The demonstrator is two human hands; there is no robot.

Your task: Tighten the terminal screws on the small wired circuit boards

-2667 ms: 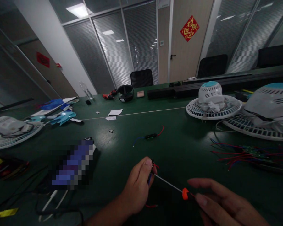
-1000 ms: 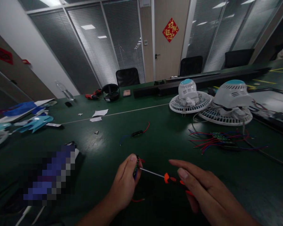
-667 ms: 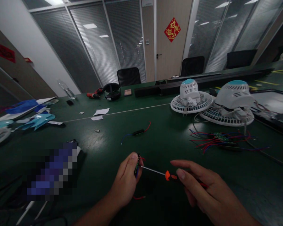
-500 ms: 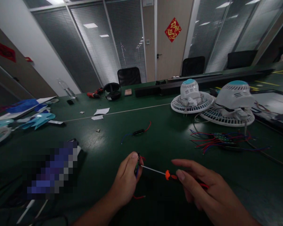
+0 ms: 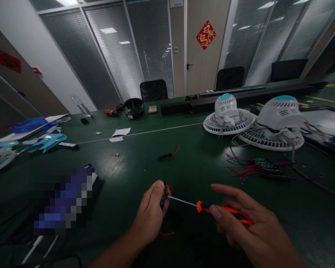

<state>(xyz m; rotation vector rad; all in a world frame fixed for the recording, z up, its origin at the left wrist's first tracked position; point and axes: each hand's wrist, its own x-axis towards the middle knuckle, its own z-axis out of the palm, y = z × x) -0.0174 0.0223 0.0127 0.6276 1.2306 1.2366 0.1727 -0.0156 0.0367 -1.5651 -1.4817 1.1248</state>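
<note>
My left hand pinches a small dark part with red and blue wires upright, just above the green table. A red wire trails out below the hand. My right hand grips the orange-and-black handle of a thin screwdriver. Its metal shaft points left, and the tip meets the small part between my left fingers. The index finger of my right hand is stretched out above the handle.
A similar wired part lies further out on the table. A bundle of red and blue wires and two white fan bodies are at the right. A blurred-out object is at the left, blue fan blades beyond it.
The view has swung from left to right. My right hand has shifted slightly along the screwdriver handle and turned; the left hand keeps the small part in place.
</note>
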